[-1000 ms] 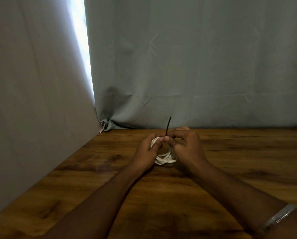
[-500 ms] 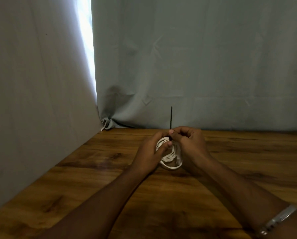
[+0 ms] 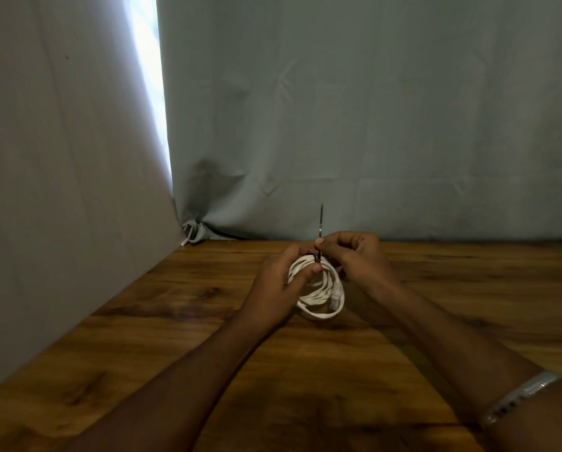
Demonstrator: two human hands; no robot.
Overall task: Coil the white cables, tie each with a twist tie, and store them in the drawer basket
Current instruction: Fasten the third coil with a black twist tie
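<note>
Holding a coiled white cable (image 3: pixel 319 288) between both hands, just above the wooden table (image 3: pixel 436 337), roughly at the centre of the view. The left hand (image 3: pixel 279 288) comes in from about 7 o'clock and its fingers (image 3: pixel 309 270) are curled shut around the left side of the coil, thumb pressed on the top of the loops. The right hand (image 3: pixel 354 259) comes in from 5 o'clock and is pinched closed on a thin dark twist tie (image 3: pixel 320 223) right at the top of the coil (12 o'clock on the loop). The tie pokes straight up past the fingertips, pretty much vertical, and its lower end sits against the cable where the two thumbs meet. Can't tell from here whether it's actually wrapped around the bundle.

The coil hangs down from the grip, and one of the connector plugs (image 3: pixel 336 293) shows on its right side, around 4 o'clock on the loop. I can't say for sure if the coil's bottom edge touches the table.

Other stuff: a silver bracelet (image 3: pixel 517 399) on the right wrist at the lower right, and grey curtain fabric (image 3: pixel 371 109) behind the table with a bright gap (image 3: pixel 149 76) at about 11 o'clock.
</note>
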